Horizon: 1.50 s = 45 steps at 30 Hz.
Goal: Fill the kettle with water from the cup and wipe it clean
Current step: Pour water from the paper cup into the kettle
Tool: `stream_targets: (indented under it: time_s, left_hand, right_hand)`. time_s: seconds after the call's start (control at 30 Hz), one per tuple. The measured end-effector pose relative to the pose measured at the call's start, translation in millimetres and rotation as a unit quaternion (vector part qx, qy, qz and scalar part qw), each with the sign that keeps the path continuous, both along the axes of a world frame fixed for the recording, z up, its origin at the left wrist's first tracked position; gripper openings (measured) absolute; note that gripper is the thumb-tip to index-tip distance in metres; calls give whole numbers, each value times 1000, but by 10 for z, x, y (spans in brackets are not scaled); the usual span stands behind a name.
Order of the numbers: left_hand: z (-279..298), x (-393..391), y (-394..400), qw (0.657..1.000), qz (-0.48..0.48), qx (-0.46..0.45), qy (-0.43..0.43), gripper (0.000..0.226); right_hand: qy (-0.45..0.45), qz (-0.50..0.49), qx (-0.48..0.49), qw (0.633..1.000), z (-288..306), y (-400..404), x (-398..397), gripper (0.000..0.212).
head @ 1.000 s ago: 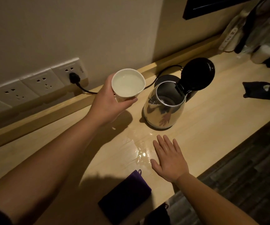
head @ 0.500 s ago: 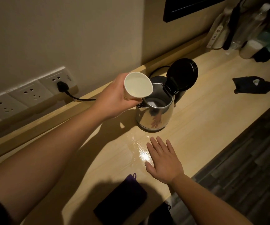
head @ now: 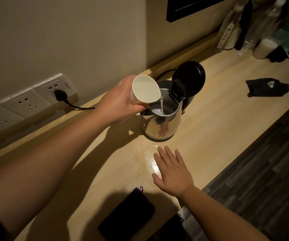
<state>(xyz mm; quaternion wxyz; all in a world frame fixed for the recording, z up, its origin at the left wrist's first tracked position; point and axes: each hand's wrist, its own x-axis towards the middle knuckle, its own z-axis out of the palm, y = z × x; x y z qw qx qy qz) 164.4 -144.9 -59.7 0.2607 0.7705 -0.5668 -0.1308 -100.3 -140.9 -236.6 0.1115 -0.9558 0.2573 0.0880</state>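
A steel kettle (head: 161,126) stands on the wooden counter (head: 215,119) with its black lid (head: 189,79) flipped up. My left hand (head: 117,101) grips a white paper cup (head: 145,90), tilted over the kettle's mouth. A thin stream of water (head: 161,103) runs from the cup's rim into the kettle. My right hand (head: 172,171) lies flat on the counter in front of the kettle, fingers spread, holding nothing. A dark purple cloth (head: 128,213) lies near the counter's front edge, below the hands.
Wall sockets (head: 27,103) line the left, with a black plug (head: 60,95) and cord running to the kettle base. A wet sheen (head: 149,162) lies beside my right hand. A black cloth (head: 267,87) lies at right; bottles (head: 262,32) crowd the far corner.
My left hand has carried the cup from left of the kettle to over its mouth and tilted it; water now pours. The right hand has stayed flat.
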Motion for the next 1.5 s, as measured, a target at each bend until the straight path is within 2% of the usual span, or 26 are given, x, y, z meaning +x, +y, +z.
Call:
stream_targets:
  time_s: [1.5]
  left_hand:
    - [-14, 78, -76, 999, -18, 12, -49, 87]
  right_hand:
    - [-36, 1, -24, 999, -54, 15, -13, 70]
